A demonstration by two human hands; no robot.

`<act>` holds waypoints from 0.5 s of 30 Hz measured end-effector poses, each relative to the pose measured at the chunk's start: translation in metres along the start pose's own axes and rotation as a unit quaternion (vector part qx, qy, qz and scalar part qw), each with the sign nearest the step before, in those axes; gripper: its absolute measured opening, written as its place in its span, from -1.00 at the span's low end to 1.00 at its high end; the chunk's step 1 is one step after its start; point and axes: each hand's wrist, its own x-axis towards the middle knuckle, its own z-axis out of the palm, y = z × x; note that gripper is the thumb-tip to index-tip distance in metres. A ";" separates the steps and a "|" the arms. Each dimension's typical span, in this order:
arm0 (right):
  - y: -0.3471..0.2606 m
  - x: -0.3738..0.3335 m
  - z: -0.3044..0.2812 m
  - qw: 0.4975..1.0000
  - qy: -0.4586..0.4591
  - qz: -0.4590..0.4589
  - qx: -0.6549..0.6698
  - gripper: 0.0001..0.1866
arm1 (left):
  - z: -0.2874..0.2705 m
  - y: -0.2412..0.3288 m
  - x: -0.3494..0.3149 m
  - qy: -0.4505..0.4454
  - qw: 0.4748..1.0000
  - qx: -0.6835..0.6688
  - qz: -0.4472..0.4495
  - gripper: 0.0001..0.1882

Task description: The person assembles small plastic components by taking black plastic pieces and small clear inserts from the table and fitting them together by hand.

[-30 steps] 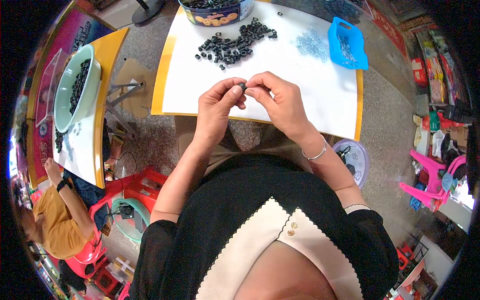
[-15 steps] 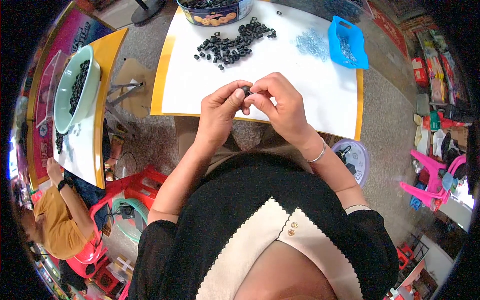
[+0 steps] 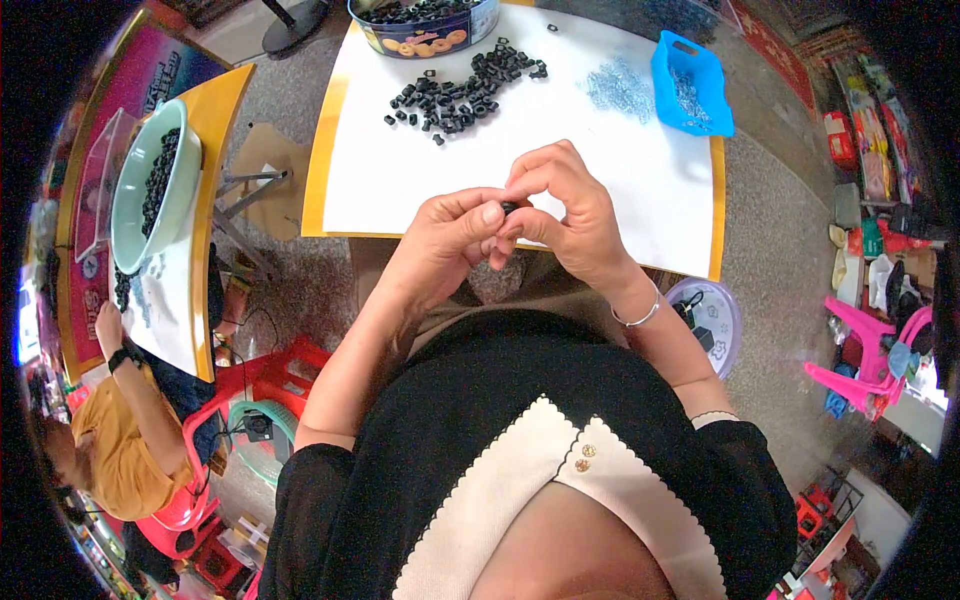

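Between both hands, over the near edge of the white table, is a small black plastic part (image 3: 509, 208). My left hand (image 3: 452, 232) pinches it between thumb and fingers. My right hand (image 3: 570, 215) closes on it from the other side, thumb and forefinger at the part; whether it also holds a tiny metal piece is too small to tell. Beyond the hands lies a loose pile of similar black parts (image 3: 460, 95). Small shiny metal pieces (image 3: 617, 88) are scattered to the right of that pile. More of them lie in a blue plastic tray (image 3: 661, 95).
A round tin (image 3: 430, 42) full of black parts stands at the white table's (image 3: 380, 185) far edge. On the left, a second table bears a pale green basin (image 3: 128, 215) of black parts, where a person in a mustard shirt (image 3: 130, 440) sits. A lidded lilac tub (image 3: 728, 310) is at right.
Both hands have come slightly nearer to me, with the black part turned and more covered by the fingers. At the left table, the other person's hand has moved toward the black parts.
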 end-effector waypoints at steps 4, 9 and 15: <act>0.003 -0.003 0.001 1.000 0.003 -0.014 0.002 -0.71 | 0.000 0.004 0.000 -0.021 0.998 0.002 -0.064 -0.62; 0.009 -0.008 0.002 0.999 0.004 0.011 0.048 -0.68 | 0.008 0.001 0.002 -0.015 0.998 0.008 -0.058 -0.62; -0.001 -0.011 0.010 0.995 0.008 0.045 0.086 -0.66 | 0.018 -0.006 0.001 0.039 0.999 0.032 0.012 -0.65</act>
